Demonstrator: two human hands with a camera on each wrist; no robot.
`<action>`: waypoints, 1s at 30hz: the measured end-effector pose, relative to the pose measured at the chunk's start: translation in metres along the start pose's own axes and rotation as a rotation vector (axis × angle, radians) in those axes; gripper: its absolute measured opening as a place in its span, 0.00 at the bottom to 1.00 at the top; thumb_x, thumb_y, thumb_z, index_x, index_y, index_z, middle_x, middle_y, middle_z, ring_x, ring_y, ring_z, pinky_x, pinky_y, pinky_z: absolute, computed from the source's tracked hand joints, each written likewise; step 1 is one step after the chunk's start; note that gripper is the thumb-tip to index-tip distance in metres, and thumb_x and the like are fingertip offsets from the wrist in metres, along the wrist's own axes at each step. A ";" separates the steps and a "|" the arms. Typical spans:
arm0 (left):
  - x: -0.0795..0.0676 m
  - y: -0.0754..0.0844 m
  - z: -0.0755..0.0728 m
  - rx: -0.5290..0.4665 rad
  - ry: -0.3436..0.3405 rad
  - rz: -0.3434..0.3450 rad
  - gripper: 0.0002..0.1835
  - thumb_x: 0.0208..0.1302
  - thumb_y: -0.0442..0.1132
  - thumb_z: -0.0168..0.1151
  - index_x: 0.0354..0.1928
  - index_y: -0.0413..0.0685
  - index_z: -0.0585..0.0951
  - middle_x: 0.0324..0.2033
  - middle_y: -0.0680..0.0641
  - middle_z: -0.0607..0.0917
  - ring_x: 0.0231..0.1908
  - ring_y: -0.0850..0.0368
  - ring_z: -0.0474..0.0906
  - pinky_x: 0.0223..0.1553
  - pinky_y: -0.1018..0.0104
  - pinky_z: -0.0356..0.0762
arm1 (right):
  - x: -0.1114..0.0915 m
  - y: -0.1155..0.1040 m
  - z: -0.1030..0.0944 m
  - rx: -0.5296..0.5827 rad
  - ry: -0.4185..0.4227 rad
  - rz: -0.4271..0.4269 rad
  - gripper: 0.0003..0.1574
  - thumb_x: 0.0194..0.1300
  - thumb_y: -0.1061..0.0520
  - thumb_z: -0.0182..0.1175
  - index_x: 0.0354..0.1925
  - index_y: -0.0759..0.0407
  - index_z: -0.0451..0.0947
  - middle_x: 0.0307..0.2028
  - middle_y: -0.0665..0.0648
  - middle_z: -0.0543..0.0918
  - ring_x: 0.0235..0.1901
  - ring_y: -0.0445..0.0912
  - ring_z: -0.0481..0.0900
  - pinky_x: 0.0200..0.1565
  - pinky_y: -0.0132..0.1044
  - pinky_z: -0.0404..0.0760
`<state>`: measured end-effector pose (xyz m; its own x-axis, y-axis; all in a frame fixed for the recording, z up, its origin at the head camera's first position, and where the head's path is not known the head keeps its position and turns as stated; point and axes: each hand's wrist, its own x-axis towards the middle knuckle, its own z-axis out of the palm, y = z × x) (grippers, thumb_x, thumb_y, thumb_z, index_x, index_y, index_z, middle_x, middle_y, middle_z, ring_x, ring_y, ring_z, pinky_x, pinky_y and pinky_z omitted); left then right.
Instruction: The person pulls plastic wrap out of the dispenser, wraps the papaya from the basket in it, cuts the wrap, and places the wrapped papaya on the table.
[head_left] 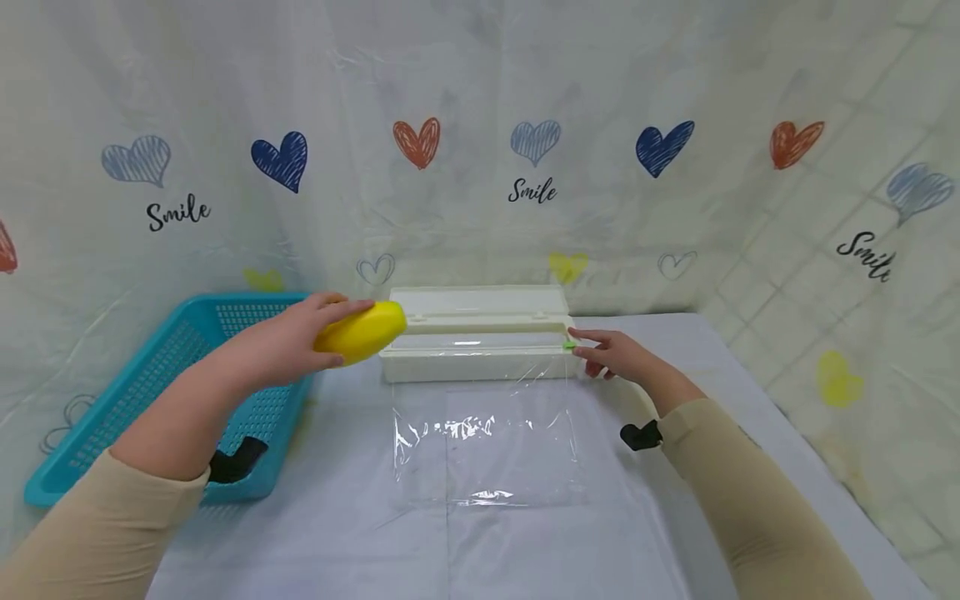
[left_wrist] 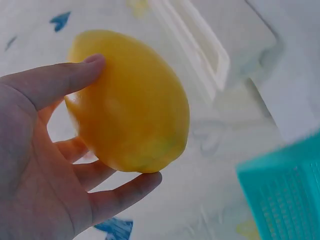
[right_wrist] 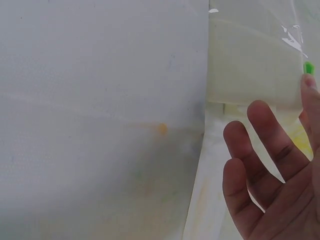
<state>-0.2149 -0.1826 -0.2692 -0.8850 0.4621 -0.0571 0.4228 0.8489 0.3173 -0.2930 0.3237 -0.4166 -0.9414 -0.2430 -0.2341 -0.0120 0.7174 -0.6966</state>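
My left hand (head_left: 307,337) holds a smooth yellow fruit (head_left: 363,333) in the air, between the blue basket and the white film dispenser. In the left wrist view the thumb lies on one side of the fruit (left_wrist: 132,102), with fingers behind and below it. My right hand (head_left: 618,357) is at the right end of the open-lidded dispenser (head_left: 450,367), thumb and index finger on its small green slide cutter (head_left: 570,345). The other fingers of that hand are loosely bent in the right wrist view. A sheet of clear cling film (head_left: 487,450) runs from the dispenser over the table.
A blue perforated basket (head_left: 281,442) stands on the left beneath my left arm. White cloth covers the table (head_left: 315,550). Behind it hangs a pale curtain (head_left: 465,67) printed with hearts and lettering.
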 end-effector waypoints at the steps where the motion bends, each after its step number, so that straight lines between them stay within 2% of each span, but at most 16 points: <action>1: 0.003 0.005 0.004 -0.003 -0.003 0.016 0.40 0.66 0.41 0.66 0.76 0.68 0.60 0.70 0.40 0.61 0.62 0.36 0.66 0.54 0.37 0.74 | 0.000 0.000 0.000 0.000 -0.001 0.004 0.40 0.72 0.44 0.58 0.76 0.47 0.58 0.31 0.59 0.84 0.35 0.49 0.81 0.40 0.42 0.82; 5: 0.017 0.024 0.024 -0.009 -0.021 0.075 0.40 0.65 0.39 0.67 0.75 0.70 0.61 0.71 0.41 0.62 0.63 0.38 0.66 0.55 0.40 0.75 | 0.000 -0.001 0.002 -0.002 0.000 0.014 0.39 0.73 0.45 0.58 0.76 0.46 0.58 0.30 0.59 0.84 0.35 0.49 0.81 0.40 0.42 0.82; 13: 0.052 0.059 0.072 0.014 -0.102 0.156 0.40 0.64 0.39 0.68 0.73 0.75 0.63 0.70 0.46 0.64 0.63 0.45 0.68 0.59 0.47 0.73 | -0.004 -0.006 0.003 -0.004 0.004 0.028 0.38 0.74 0.47 0.57 0.76 0.46 0.57 0.30 0.59 0.83 0.35 0.50 0.80 0.41 0.44 0.82; 18: 0.072 0.074 0.102 0.018 -0.136 0.228 0.39 0.64 0.38 0.67 0.72 0.76 0.65 0.68 0.49 0.67 0.61 0.50 0.68 0.60 0.53 0.72 | -0.005 -0.006 0.002 -0.012 0.004 0.033 0.38 0.74 0.46 0.56 0.76 0.45 0.57 0.31 0.60 0.83 0.35 0.50 0.80 0.43 0.45 0.83; 24: 0.084 0.074 0.133 0.049 -0.137 0.276 0.38 0.63 0.36 0.65 0.72 0.76 0.66 0.70 0.48 0.66 0.61 0.48 0.70 0.54 0.56 0.74 | -0.001 -0.005 0.005 -0.005 -0.003 0.019 0.39 0.73 0.44 0.57 0.76 0.45 0.57 0.31 0.60 0.83 0.34 0.51 0.81 0.41 0.45 0.83; 30: 0.094 0.071 0.151 0.061 -0.137 0.298 0.40 0.62 0.35 0.64 0.73 0.75 0.65 0.71 0.45 0.64 0.63 0.46 0.68 0.59 0.54 0.72 | -0.002 -0.002 0.002 0.006 0.003 0.007 0.39 0.73 0.45 0.57 0.76 0.45 0.58 0.30 0.60 0.83 0.35 0.53 0.82 0.39 0.44 0.84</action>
<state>-0.2387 -0.0396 -0.3954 -0.6878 0.7192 -0.0983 0.6739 0.6830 0.2818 -0.2906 0.3216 -0.4159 -0.9424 -0.2358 -0.2372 -0.0031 0.7153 -0.6988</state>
